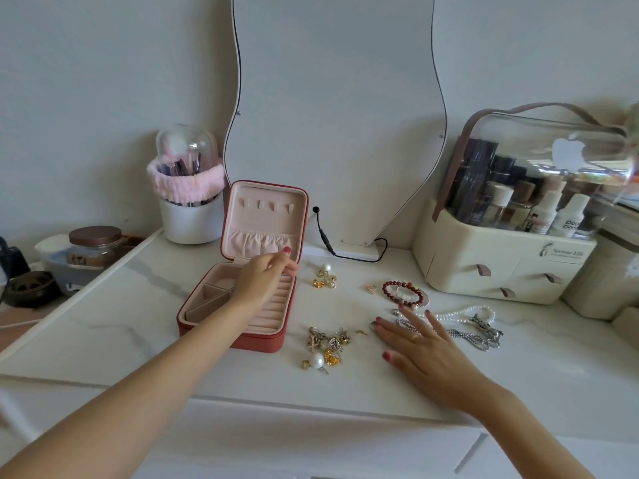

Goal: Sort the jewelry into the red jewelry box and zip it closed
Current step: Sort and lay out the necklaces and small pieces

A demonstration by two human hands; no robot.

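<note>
left hand (264, 276) over red jewelry box (238, 302), right hand (420, 344) flat

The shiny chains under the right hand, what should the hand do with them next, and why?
Probably curl the fingers and pick up the silver chain. The right hand lies flat and open over it, holding nothing, while the red jewelry box already stands open with the left hand at its ring rolls. All the jewelry is still out on the table.

red jewelry box (262, 342) with pale pink lining, white surface (145, 316) with grey marble veins, dark red bead bracelet (403, 292), white pearl necklace (460, 314), gold earrings (325, 281), fluffy pink headband (183, 184), cream organizer (498, 267)
</note>
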